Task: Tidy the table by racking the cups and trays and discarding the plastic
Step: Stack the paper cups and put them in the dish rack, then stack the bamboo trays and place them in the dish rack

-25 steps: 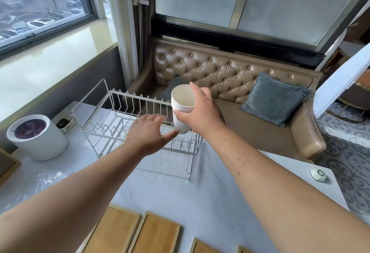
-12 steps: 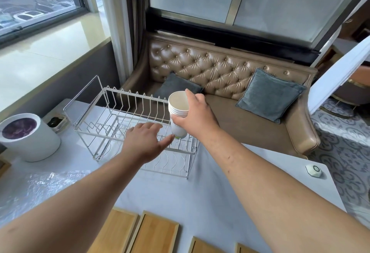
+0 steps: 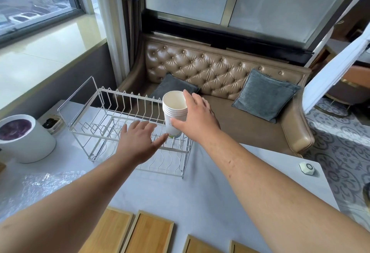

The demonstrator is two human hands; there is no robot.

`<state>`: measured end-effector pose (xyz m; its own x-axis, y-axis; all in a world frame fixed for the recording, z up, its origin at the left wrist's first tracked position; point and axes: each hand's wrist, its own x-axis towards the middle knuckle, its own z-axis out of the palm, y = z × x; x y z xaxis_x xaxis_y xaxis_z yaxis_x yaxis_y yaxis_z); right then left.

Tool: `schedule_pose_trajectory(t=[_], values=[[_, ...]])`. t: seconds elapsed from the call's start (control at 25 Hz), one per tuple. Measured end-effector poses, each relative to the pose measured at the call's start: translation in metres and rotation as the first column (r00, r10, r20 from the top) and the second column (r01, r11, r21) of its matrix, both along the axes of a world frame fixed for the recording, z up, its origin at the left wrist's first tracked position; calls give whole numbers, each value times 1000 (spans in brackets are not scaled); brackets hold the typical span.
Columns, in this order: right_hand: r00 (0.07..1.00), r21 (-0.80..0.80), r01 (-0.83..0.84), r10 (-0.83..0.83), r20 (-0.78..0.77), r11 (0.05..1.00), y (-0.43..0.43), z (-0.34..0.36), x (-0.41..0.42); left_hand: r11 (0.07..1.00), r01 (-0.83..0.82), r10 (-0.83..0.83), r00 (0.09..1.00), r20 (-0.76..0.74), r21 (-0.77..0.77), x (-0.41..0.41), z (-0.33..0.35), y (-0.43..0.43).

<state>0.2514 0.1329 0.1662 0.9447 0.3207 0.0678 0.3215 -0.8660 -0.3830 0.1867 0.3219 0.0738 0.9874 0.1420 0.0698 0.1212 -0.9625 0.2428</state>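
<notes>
Behind the white table [image 3: 230,182] a brown buttoned sofa [image 3: 220,72] with grey cushions [image 3: 264,94] is being shown. Judged from how things are lying, the task is only being begun. Nothing is being kept in the wire rack [image 3: 112,126], as far as can be seen. Four wooden trays [image 3: 150,232] are being left flat along the near edge of the table, partly cut by the picture border. A sheet of clear plastic [image 3: 34,186] is being left crumpled on the left part of the table, near a white bin [image 3: 26,144]. So the racking of cups and trays and the throwing away of the plastic are all waiting to be done.

A stack of paper cups [image 3: 174,110] is being grasped by the right hand [image 3: 197,120]: the thumb is being pressed on the near side and the fingers are being wrapped over the far side. The stack is being held upright, mouth up, above the right end of the rack, its bottom just over the front wires; whether it is touching them cannot be told. The left hand [image 3: 138,142] is being held flat and released, with straight spread fingers, grasping nothing, just beside the bottom of the stack and over the front rail.
</notes>
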Motion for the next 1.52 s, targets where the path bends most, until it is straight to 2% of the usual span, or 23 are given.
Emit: schedule_pose_trajectory(t=[0.24,0.4,0.64,0.84,1.04,1.36,1.44,1.52], values=[[994,-118,-41,53,94,992,-62,-22,-61,999,14,-10,994,107,-40,-53,-12,-29],[995,-200,20,0,99,980,-128,-62,-129,992,102,-89,984,157,-80,-103,-39,-69],[979,-348,165,-197,-58,923,-249,-136,-227,949,314,-315,947,-63,-25,-141,-85,-148],[895,-405,299,-401,-194,864,-338,-187,-307,849,527,-524,836,-163,-32,-152,-111,-257],[814,-450,343,-500,-295,824,-413,-226,-370,666,746,-721,651,-237,22,-162,-133,-378],[760,-494,299,-517,-394,817,-486,-275,-422,427,904,-767,373,-522,18,-174,-175,-498],[752,-503,296,-523,-401,812,-501,-282,-418,404,915,-781,344,-521,-2,-169,-180,-512],[743,-477,331,-537,-400,814,-515,-286,-401,426,904,-805,357,-474,-42,-159,-184,-523]])
